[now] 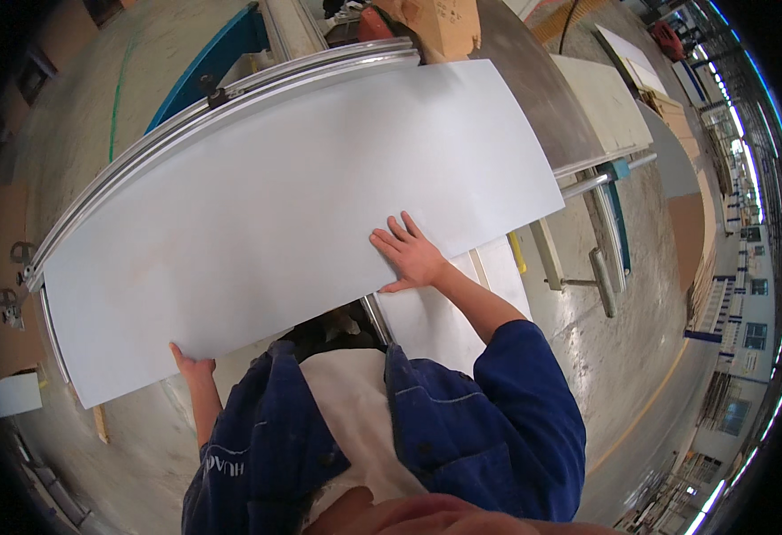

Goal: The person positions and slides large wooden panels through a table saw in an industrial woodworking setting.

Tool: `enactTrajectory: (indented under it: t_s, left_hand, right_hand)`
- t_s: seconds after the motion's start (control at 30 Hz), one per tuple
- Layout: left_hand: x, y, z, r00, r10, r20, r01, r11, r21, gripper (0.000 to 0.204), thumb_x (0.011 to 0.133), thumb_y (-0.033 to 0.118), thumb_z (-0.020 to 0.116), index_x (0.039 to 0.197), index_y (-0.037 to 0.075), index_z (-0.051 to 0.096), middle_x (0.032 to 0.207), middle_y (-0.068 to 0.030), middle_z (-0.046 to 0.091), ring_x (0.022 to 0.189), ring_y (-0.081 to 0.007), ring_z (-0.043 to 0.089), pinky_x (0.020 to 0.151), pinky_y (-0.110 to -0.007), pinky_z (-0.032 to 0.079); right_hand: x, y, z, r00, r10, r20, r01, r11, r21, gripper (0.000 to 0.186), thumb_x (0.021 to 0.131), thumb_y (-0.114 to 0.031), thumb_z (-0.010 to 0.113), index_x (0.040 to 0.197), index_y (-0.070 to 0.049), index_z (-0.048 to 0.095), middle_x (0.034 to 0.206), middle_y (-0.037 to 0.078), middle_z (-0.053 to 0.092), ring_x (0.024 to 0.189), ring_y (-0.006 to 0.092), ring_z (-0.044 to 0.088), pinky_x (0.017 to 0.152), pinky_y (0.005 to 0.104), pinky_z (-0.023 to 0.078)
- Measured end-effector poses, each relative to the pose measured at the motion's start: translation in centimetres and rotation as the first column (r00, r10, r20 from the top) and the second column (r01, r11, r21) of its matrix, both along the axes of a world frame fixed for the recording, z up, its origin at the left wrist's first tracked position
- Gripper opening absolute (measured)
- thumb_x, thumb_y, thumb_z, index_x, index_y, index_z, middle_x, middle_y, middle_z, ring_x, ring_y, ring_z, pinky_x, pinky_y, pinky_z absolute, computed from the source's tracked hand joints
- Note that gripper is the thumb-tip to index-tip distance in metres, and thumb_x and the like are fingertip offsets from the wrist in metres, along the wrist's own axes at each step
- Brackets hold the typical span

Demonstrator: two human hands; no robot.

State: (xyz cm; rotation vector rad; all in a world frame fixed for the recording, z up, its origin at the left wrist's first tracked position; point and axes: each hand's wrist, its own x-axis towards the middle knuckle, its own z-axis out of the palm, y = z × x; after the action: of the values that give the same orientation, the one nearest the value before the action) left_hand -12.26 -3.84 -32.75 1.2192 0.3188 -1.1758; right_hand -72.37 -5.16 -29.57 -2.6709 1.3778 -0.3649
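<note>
Fingers [387,243] on the right hand [415,260] are spread flat on the white panel [293,205]; left hand's [196,366] at the near-left edge, grip unclear. Panel's along the far metal rail [319,67], so placing looks mostly done, letting go isn't.

Head view: wide fisheye, facing down over the wearer's chest [351,379] onto the near white panel [275,214]; floor [627,366] visible left and right.

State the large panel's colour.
The panel is plain white, slightly greyish; head view shows it best.
</note>
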Motion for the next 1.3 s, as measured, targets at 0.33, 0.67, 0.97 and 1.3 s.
enactTrajectory:
  t_s: [0.33, 0.67, 0.97, 1.3]
  left_hand:
    - [2.9, -0.2, -1.9, 0.998, -0.051, 0.027, 0.048, 0.99, 0.129, 0.065, 0.096, 0.068, 0.053, 0.142, 0.023, 0.055, 0.147, 0.0016, 0.056, 0.134, -0.0279, 0.052, 0.109, -0.052, 0.046]
    - [2.8, -1.0, -2.6, 0.997, -0.078, -0.019, 0.078, 0.997, 0.008, 0.062, 0.098, 0.064, 0.054, 0.142, 0.021, 0.056, 0.147, 0.0001, 0.057, 0.133, -0.029, 0.053, 0.111, -0.053, 0.044]
    - [1.8, -1.0, -4.5, 0.932, -0.232, 0.278, 0.275, 0.953, -0.13, 0.056, 0.099, 0.052, 0.059, 0.135, 0.01, 0.059, 0.138, -0.0058, 0.063, 0.126, -0.0291, 0.059, 0.109, -0.045, 0.048]
    - [-22.7, -0.5, -3.5, -0.336, -0.887, 0.318, 0.927, -0.251, 0.279, 0.035, 0.102, 0.03, 0.065, 0.117, -0.001, 0.068, 0.113, -0.0116, 0.072, 0.102, -0.0189, 0.069, 0.089, -0.033, 0.053]
  right_hand:
    - [-0.3, -0.5, -0.1, 0.999, -0.003, 0.049, 0.002, 1.0, 0.018, 0.111, 0.071, -0.075, 0.069, 0.15, -0.002, 0.043, 0.149, 0.012, 0.05, 0.143, 0.0397, 0.039, 0.126, 0.0586, 0.016]
    - [-0.9, -1.7, -1.1, 0.997, -0.018, 0.08, 0.017, 1.0, 0.01, 0.113, 0.068, -0.075, 0.071, 0.15, -0.002, 0.044, 0.15, 0.012, 0.051, 0.143, 0.0384, 0.039, 0.127, 0.0565, 0.016]
    - [-1.3, -3.8, -1.6, 0.993, -0.027, 0.111, 0.026, 1.0, 0.014, 0.109, 0.069, -0.073, 0.073, 0.149, -0.004, 0.047, 0.148, 0.011, 0.053, 0.142, 0.0384, 0.042, 0.127, 0.0556, 0.017]
    - [-1.5, -7.5, -2.1, 0.992, -0.009, 0.124, 0.012, 1.0, -0.026, 0.106, 0.067, -0.072, 0.075, 0.144, -0.003, 0.05, 0.146, 0.011, 0.054, 0.14, 0.0373, 0.043, 0.126, 0.0554, 0.019]
